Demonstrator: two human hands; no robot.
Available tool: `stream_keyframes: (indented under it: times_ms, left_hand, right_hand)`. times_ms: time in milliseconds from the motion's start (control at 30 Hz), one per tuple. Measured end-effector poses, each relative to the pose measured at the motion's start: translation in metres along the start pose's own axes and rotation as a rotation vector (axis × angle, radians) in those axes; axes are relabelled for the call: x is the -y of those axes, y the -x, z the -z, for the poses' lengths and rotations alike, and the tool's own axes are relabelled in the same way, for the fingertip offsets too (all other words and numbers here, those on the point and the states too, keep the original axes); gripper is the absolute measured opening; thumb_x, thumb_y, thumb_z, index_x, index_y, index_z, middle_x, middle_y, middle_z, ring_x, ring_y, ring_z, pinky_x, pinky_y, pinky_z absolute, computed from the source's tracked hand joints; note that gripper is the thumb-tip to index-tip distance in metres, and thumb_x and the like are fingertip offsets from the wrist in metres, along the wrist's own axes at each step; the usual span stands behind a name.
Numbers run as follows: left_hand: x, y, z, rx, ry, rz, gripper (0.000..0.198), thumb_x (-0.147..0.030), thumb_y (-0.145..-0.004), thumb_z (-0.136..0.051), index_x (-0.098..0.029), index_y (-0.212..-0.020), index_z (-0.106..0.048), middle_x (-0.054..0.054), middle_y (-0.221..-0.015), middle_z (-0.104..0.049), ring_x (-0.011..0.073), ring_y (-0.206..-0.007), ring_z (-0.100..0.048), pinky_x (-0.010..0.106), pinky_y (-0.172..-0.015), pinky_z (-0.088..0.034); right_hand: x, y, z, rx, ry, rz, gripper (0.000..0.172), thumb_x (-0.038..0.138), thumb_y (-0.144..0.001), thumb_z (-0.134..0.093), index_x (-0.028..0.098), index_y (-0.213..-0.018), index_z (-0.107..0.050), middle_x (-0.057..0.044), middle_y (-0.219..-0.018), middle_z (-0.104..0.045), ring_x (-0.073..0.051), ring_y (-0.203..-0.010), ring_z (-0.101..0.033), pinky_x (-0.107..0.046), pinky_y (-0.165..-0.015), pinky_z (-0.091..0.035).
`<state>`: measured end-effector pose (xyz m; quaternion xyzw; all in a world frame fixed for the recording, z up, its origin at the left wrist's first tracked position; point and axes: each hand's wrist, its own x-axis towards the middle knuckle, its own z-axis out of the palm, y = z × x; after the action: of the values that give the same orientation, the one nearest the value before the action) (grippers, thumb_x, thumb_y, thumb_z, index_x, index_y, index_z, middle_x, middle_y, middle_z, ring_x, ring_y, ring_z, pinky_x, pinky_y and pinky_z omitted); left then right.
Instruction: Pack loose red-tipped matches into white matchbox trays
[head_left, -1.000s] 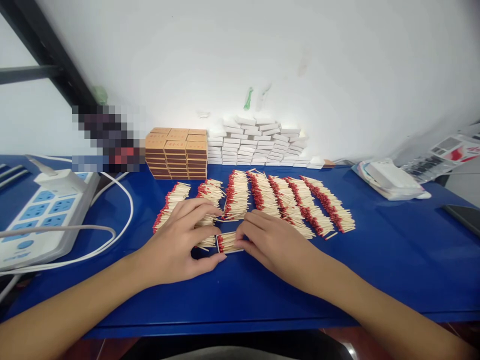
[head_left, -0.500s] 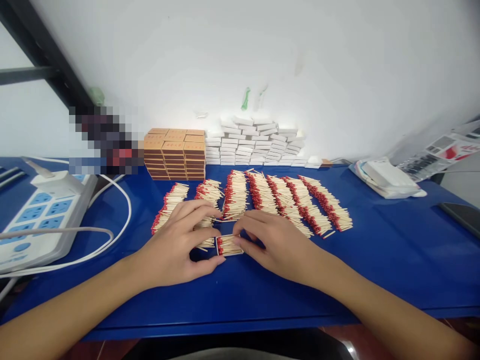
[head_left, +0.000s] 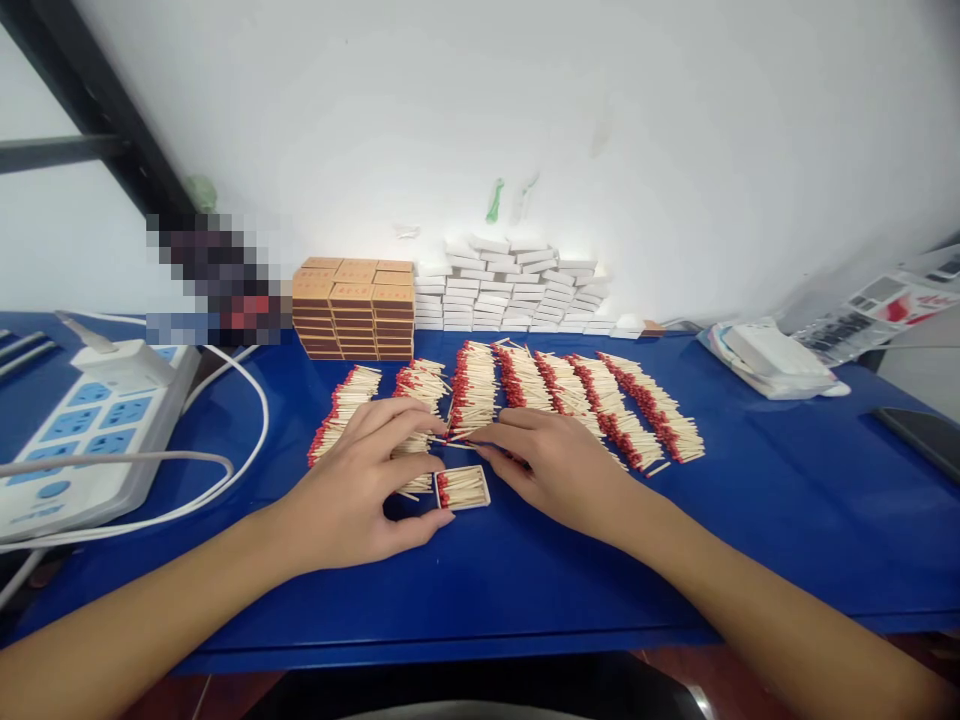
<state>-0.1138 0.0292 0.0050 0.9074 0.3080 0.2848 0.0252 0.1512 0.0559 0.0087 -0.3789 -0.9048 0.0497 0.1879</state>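
Note:
A small white matchbox tray (head_left: 486, 488) lies on the blue table, partly filled with red-headed matches (head_left: 461, 487). My left hand (head_left: 367, 480) has its thumb and index finger closed around the tray's left end. Just above the tray, my right hand (head_left: 551, 460) pinches at a match or two at the foot of a match row; its curled fingers hide how many. Beyond both hands, several rows of loose matches (head_left: 474, 385) are spread out, red heads mostly to the left.
Brown matchboxes (head_left: 356, 310) are stacked by the wall, beside a pile of white trays (head_left: 499, 290). At left sits a power strip (head_left: 97, 420) with looping white cables. A tissue pack (head_left: 772, 355) and a dark flat object (head_left: 919, 440) lie at right.
My right hand has moved from inside the tray up to the loose matches behind it, so the tray's right end shows. The left hand stays at the tray.

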Motion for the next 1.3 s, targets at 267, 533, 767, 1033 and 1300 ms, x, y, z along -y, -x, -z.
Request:
stream_keyframes:
  times_ms: [267,533,767,1033,1300]
  left_hand:
    - [0.0,-0.001,0.001,-0.001,0.0,0.003,0.022,-0.035,-0.091,-0.079,-0.022,-0.108,-0.074,0.012,-0.136,-0.067,0.0323,-0.136,-0.055,0.054,-0.114,-0.048]
    - [0.001,-0.001,0.0,0.003,-0.005,0.005,0.022,-0.035,-0.09,-0.08,-0.022,-0.107,-0.075,0.011,-0.136,-0.067,0.033,-0.136,-0.056,0.054,-0.115,-0.048]
    - [0.0,-0.002,-0.001,0.003,0.001,0.01,0.021,-0.033,-0.089,-0.08,-0.023,-0.107,-0.075,0.011,-0.136,-0.068,0.0327,-0.135,-0.057,0.053,-0.114,-0.048]
    - [-0.002,-0.001,-0.002,0.003,0.005,-0.01,0.022,-0.033,-0.089,-0.08,-0.023,-0.107,-0.075,0.011,-0.137,-0.068,0.0329,-0.136,-0.056,0.054,-0.114,-0.047]
    - [-0.005,-0.001,0.0,0.036,0.051,-0.024,0.023,-0.035,-0.088,-0.081,-0.023,-0.107,-0.074,0.012,-0.137,-0.066,0.0339,-0.138,-0.054,0.055,-0.115,-0.046]
  right_hand:
    - [-0.005,0.002,0.001,0.003,0.073,-0.021,0.02,0.017,-0.104,-0.059,0.018,-0.1,-0.078,-0.005,-0.089,-0.073,-0.02,-0.082,-0.068,-0.032,-0.069,-0.041]
    - [0.001,0.003,0.004,0.031,0.144,-0.044,0.013,0.017,-0.1,-0.064,0.017,-0.088,-0.071,-0.004,-0.089,-0.069,-0.02,-0.083,-0.064,-0.033,-0.07,-0.043]
    - [0.001,0.0,0.0,0.003,0.24,-0.013,0.016,0.017,-0.103,-0.06,0.015,-0.09,-0.068,-0.01,-0.093,-0.07,-0.024,-0.09,-0.064,-0.036,-0.076,-0.047]
    - [0.007,-0.004,-0.005,0.011,0.052,-0.011,0.013,0.018,-0.104,-0.062,0.017,-0.091,-0.067,-0.007,-0.092,-0.07,-0.022,-0.09,-0.064,-0.034,-0.079,-0.048]
    - [0.01,-0.005,-0.005,0.037,0.032,-0.022,0.01,0.019,-0.104,-0.064,0.016,-0.095,-0.068,-0.006,-0.093,-0.071,-0.022,-0.09,-0.065,-0.034,-0.076,-0.046]
